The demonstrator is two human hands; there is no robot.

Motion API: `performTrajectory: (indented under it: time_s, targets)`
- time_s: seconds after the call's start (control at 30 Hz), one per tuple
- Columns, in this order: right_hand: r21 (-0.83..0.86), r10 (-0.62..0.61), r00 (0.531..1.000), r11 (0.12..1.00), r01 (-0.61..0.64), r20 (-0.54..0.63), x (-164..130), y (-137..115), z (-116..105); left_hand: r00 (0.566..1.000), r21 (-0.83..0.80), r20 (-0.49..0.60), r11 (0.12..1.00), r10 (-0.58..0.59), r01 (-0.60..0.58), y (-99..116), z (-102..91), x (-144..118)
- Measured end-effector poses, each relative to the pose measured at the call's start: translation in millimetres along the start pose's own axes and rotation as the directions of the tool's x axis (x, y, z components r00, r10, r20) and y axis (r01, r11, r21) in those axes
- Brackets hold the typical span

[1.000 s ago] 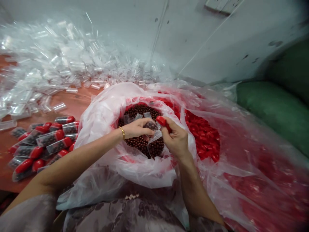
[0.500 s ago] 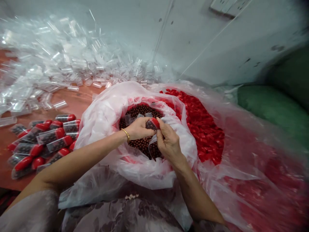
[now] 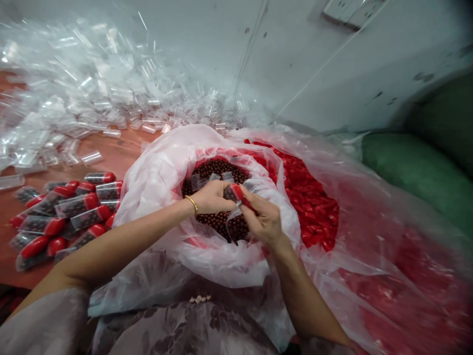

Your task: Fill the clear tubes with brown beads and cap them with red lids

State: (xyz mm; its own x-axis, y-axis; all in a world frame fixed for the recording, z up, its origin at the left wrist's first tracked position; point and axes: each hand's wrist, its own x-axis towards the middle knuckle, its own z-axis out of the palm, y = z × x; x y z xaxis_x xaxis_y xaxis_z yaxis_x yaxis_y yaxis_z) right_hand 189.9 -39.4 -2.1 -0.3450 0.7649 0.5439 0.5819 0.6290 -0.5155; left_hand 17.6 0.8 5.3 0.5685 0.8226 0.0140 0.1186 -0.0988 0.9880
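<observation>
My left hand [image 3: 212, 198] is closed around a clear plastic tube [image 3: 229, 193] of dark beads, above the bag's opening. A red cap [image 3: 237, 191] sits on the tube's right end. My right hand [image 3: 264, 217] is closed at that end, its thumb and fingers pinching at the red cap; more red shows between them, partly hidden. Below both hands, brown beads [image 3: 221, 224] fill an opening lined with white plastic bag [image 3: 155, 172]. A few clear tubes [image 3: 213, 177] lie on the beads.
Filled, red-capped tubes [image 3: 84, 203] lie heaped on the reddish table [image 3: 111, 148] at left. Behind them spreads a large pile of empty clear tubes [image 3: 103, 88]. Red caps [image 3: 310, 197] fill a clear bag at right. A green bulky thing [image 3: 406, 158] stands beyond, and a wall socket [image 3: 351, 12] is above.
My right hand has shifted slightly right and its fingers have turned at the tube's capped end. My left hand stays almost still with the tube.
</observation>
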Motion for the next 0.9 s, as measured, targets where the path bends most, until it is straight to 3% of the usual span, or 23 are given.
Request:
performTrajectory:
  time_s: [0.07, 0.17, 0.23, 0.3, 0.4, 0.5, 0.67, 0.8, 0.9]
  targets:
    - [0.094, 0.117, 0.986, 0.990, -0.106, -0.119, 4.6, 0.2, -3.7, 0.997, 0.114, 0.052, 0.991, 0.062, -0.068, 1.8, 0.9, 0.7]
    - [0.309, 0.352, 0.906, 0.911, -0.274, -0.236, 18.0, -0.9, 3.0, 0.989, 0.282, 0.136, 0.955, 0.053, -0.090, 3.8, 1.3, 1.0]
    - [0.493, 0.499, 0.850, 0.789, -0.366, -0.169, 29.4, -2.2, 12.6, 0.983, 0.379, 0.175, 0.918, 0.057, -0.121, 4.0, 2.2, 0.3]
    - [0.616, 0.579, 0.815, 0.653, -0.442, -0.029, 38.5, -3.4, 21.6, 0.975, 0.450, 0.204, 0.876, 0.088, -0.173, 3.6, 4.1, -1.0]
    - [0.616, 0.568, 0.801, 0.567, -0.546, 0.188, 42.1, -3.8, 28.9, 0.967, 0.570, 0.222, 0.789, 0.122, -0.230, 2.5, 8.3, -3.7]
    - [0.493, 0.522, 0.783, 0.611, -0.619, 0.337, 37.0, -2.4, 30.7, 0.965, 0.706, 0.244, 0.665, 0.094, -0.243, 0.9, 11.4, -6.8]
    - [0.418, 0.433, 0.873, 0.766, -0.488, 0.226, 34.3, 0.7, 35.9, 0.975, 0.823, 0.221, 0.538, -0.009, -0.181, -1.0, 11.7, -11.1]
    - [0.522, 0.428, 0.870, 0.698, -0.491, 0.245, 39.1, -6.7, 37.7, 0.983, 0.873, 0.184, 0.459, 0.008, -0.167, 4.6, 14.2, -9.6]
    - [0.624, 0.462, 0.882, 0.665, -0.410, 0.087, 39.6, -11.1, 22.6, 0.981, 0.861, 0.170, 0.470, 0.092, -0.193, 15.4, 13.4, -14.7]
